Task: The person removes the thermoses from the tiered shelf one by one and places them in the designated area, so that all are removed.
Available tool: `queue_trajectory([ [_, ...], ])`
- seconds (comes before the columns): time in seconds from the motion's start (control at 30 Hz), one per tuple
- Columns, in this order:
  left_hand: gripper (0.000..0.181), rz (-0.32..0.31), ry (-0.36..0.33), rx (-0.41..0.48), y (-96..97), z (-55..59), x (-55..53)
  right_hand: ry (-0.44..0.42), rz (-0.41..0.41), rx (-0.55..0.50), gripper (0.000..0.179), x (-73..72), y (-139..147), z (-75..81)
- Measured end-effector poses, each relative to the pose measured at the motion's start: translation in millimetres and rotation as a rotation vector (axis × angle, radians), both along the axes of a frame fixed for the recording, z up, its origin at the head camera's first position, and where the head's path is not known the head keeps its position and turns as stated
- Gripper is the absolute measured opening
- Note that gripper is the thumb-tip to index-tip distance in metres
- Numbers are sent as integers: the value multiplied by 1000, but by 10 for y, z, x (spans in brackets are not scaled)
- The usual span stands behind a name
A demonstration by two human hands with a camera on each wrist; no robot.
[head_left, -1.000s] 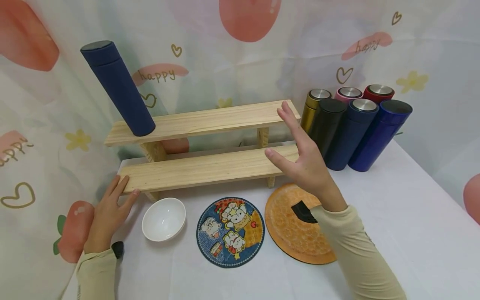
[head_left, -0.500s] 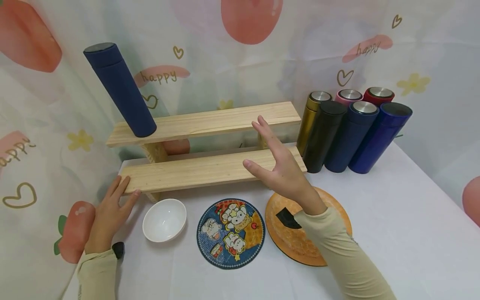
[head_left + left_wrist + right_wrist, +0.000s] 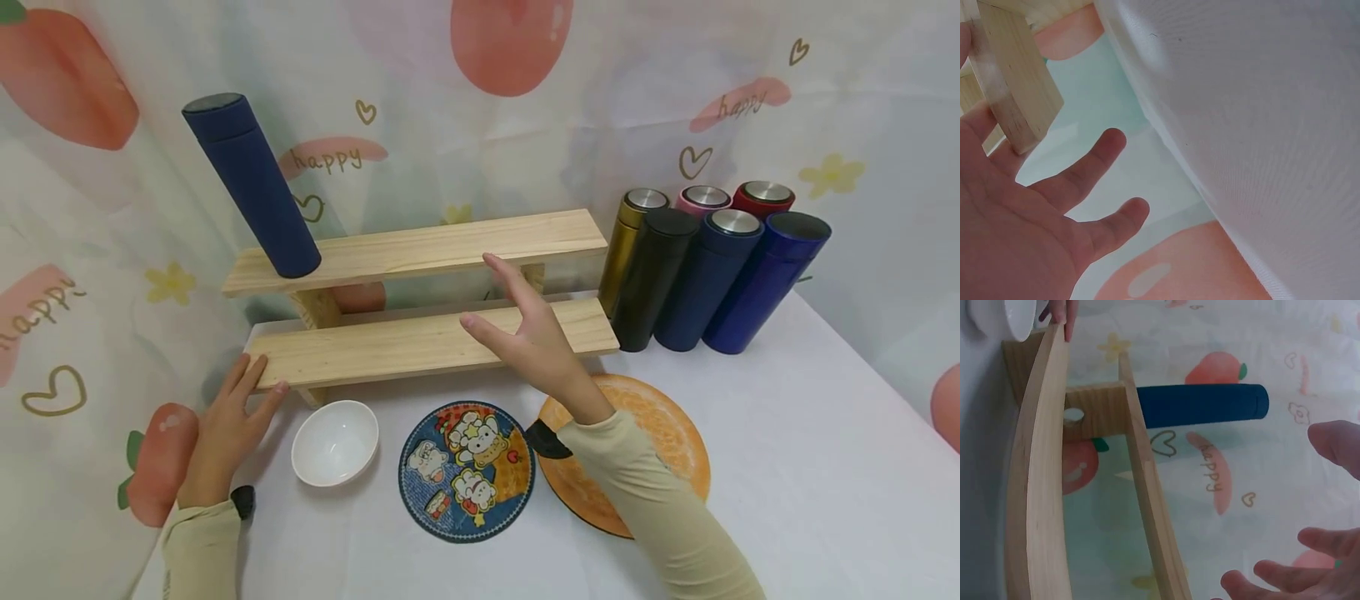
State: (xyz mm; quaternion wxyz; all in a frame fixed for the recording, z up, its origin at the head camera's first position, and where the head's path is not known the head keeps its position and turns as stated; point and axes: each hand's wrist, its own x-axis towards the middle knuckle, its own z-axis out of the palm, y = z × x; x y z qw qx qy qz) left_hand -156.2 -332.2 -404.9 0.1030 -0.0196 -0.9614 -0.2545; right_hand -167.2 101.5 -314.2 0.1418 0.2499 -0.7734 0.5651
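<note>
My left hand (image 3: 228,437) rests at the left end of the two-tier wooden shelf (image 3: 420,346), its fingertips and thumb touching the lower board. In the left wrist view two of its fingers (image 3: 1082,175) stretch out freely beside the board end. My right hand (image 3: 528,337) hovers over the lower board with fingers spread and nothing in them. A dark blue thermos bottle (image 3: 258,187) stands on the left of the upper board. In the right wrist view that thermos bottle (image 3: 1204,405) lies beyond the right hand's fingers (image 3: 1329,540).
Right of the shelf stand several thermos bottles, among them black (image 3: 652,279), navy (image 3: 705,279), bright blue (image 3: 765,279) and gold (image 3: 626,250). In front lie a white bowl (image 3: 335,443), a cartoon round mat (image 3: 467,471) and an orange round mat (image 3: 675,442), partly under the right forearm.
My right hand has moved left, from the shelf's right end near the bottles toward the middle of the lower board. My left hand has stayed on the shelf end.
</note>
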Motion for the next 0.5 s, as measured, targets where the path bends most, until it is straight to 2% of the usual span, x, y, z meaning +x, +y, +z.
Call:
queue_trajectory([
  [0.33, 79, 11, -22, -3, -13, 9, -2, -107, 13, -140, 77, -99, -500, 71],
  [0.5, 80, 14, -36, 4, -29, -1, -19, -139, 19, -143, 78, -146, -733, 95],
])
